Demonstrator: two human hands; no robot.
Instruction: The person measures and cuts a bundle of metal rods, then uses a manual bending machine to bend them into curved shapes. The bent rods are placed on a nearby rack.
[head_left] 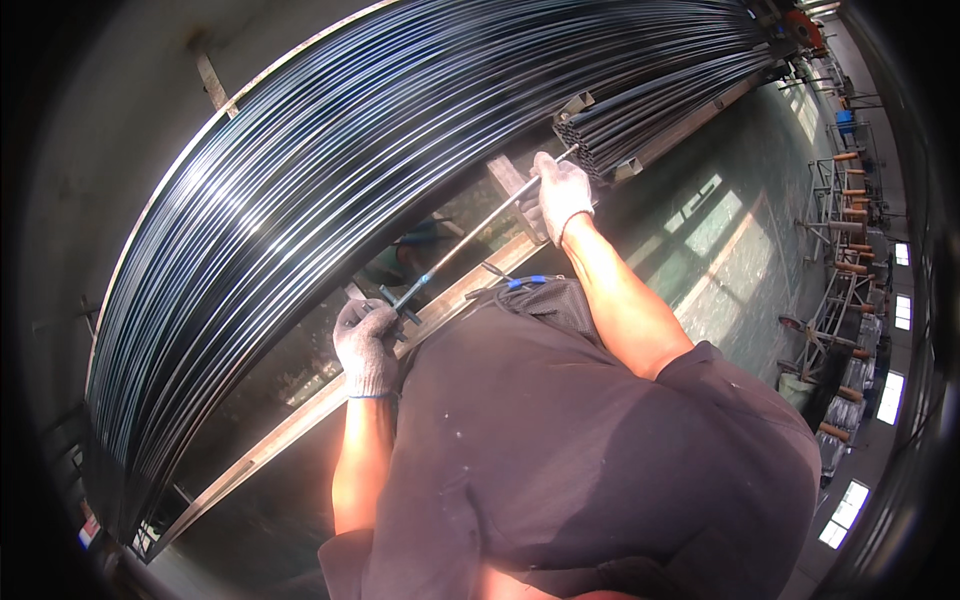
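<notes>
A long thin metal rod point(480, 226) slants across the gap in front of me, its far end by the open ends of a small bundle of dark tubes point(655, 112). My right hand point(565, 195), in a pale work glove, is closed round the rod close to those tube ends. Farther left, my left hand point(366, 345), in a greyish glove, is closed at the rod's near end, where a dark crosspiece sticks out by the fingers. Those fingers partly hide what they grip. A bluish patch shows on the rod near this end.
Many long dark tubes point(330, 150) lie side by side on a rack across the left and top. A metal rail point(270, 440) runs along my side of it. Green floor point(720, 230) with sunlit patches lies to the right, beyond which stand stands with orange-brown rollers point(852, 222).
</notes>
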